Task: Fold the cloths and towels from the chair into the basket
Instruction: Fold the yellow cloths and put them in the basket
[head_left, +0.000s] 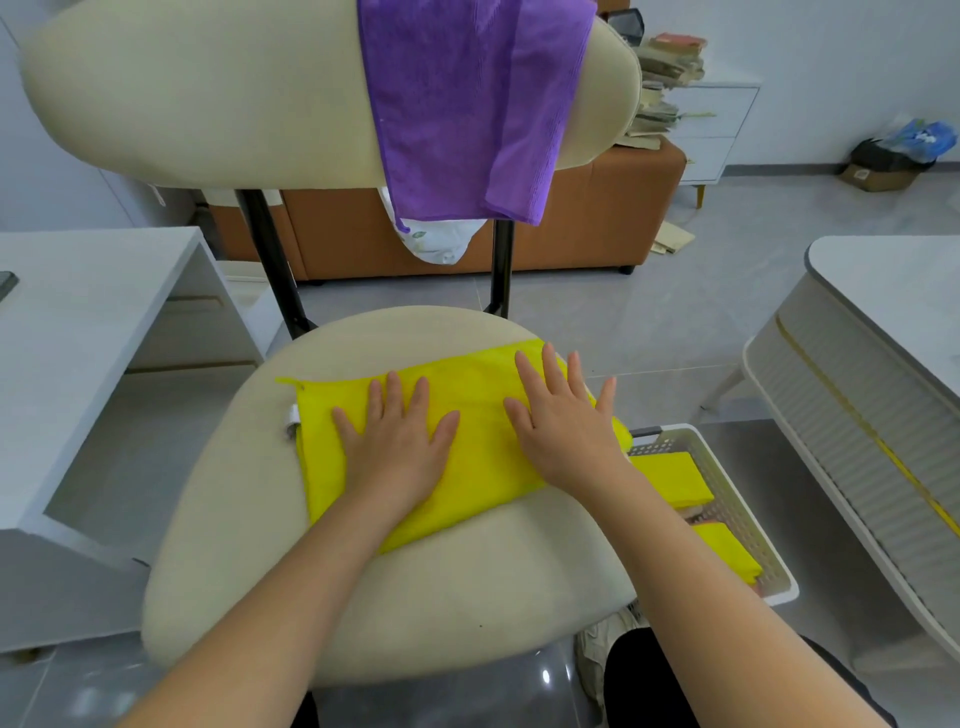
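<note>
— Now, seat (415, 597)?
— Beige; yellow cloth (467, 447) flat on it, left hand (397, 441) and right hand (566, 431) spread, palms down.
— Backrest?
— Purple towel (462, 104) draped.
— Floor?
— Grey tile; white basket (737, 499) beside chair, yellow cloths inside. Sofa (597, 208) behind.

No legible txt anywhere — white tag (292, 418) on yellow cloth (467, 395) too small to read.

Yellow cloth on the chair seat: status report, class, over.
Left hand and right hand flat, open, pressing yellow cloth on seat. Purple towel waits on backrest. Basket holds folded yellow cloths. Nothing blocking.
</note>
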